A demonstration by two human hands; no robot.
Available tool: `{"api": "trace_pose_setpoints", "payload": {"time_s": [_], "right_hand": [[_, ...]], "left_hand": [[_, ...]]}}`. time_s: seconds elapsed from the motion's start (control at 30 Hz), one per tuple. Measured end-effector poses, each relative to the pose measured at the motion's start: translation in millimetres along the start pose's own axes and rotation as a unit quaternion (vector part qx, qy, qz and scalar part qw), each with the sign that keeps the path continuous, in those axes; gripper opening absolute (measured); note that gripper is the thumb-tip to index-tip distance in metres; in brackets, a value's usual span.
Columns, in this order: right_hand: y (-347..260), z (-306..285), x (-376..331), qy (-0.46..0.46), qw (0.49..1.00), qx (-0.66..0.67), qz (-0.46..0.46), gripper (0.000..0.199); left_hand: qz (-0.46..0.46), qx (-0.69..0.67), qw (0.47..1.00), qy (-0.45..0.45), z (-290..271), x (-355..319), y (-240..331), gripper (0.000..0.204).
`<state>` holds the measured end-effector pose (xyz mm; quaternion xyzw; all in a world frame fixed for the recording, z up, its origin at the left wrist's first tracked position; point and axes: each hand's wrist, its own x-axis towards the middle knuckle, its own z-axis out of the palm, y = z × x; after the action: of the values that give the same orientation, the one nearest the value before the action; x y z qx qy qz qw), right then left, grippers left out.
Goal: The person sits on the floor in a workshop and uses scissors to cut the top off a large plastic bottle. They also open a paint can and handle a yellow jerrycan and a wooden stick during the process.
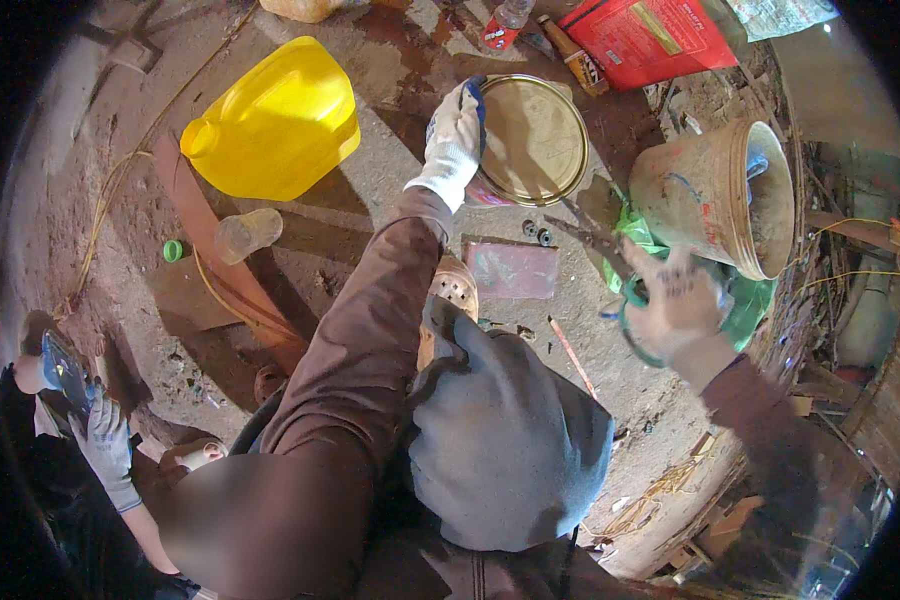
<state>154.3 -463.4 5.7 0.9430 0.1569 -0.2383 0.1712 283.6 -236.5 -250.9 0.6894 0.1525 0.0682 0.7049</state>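
A round metal tin [530,140] with a dull gold lid stands on the dirt floor ahead of me. My left hand [455,140], in a white glove with a dark blue palm, is closed on the left side of its rim. My right hand [675,300], also gloved and slightly blurred, grips a dark plier-like metal tool [595,240]. The tool's two prongs stand apart and point toward the tin's lower right edge; its exact kind is unclear. A green plastic container [750,310] lies behind my right hand, which partly hides it. Two small metal pieces [537,233] sit below the tin.
A dull red rectangular plate [513,270] lies before the tin. A dirty bucket [690,195] is tipped at right; a yellow jug [280,125] and clear plastic cup [250,236] lie left. Another person's gloved hand [105,445] shows at lower left. A red container [650,40] lies at the back.
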Motion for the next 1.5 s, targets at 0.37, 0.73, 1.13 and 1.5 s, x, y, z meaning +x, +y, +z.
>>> {"api": "trace_pose_setpoints", "payload": {"time_s": [0.37,0.73,1.13,1.5], "right_hand": [[-7,-51,33,0.026,0.987,-0.119,-0.102,0.061],[-15,76,-24,0.056,0.989,0.096,0.098,0.079],[-18,-52,32,-0.078,0.990,-0.087,-0.076,0.076],[-18,189,-5,0.249,0.958,0.086,0.116,0.072]], "left_hand": [[0.090,0.061,0.994,-0.023,-4,-12,2,0.050],[-0.011,-0.018,0.999,0.027,11,-9,-22,0.063],[-0.075,-0.180,0.976,-0.100,1,19,-46,0.063],[-0.114,-0.229,0.962,-0.098,7,-8,17,0.083]]}}
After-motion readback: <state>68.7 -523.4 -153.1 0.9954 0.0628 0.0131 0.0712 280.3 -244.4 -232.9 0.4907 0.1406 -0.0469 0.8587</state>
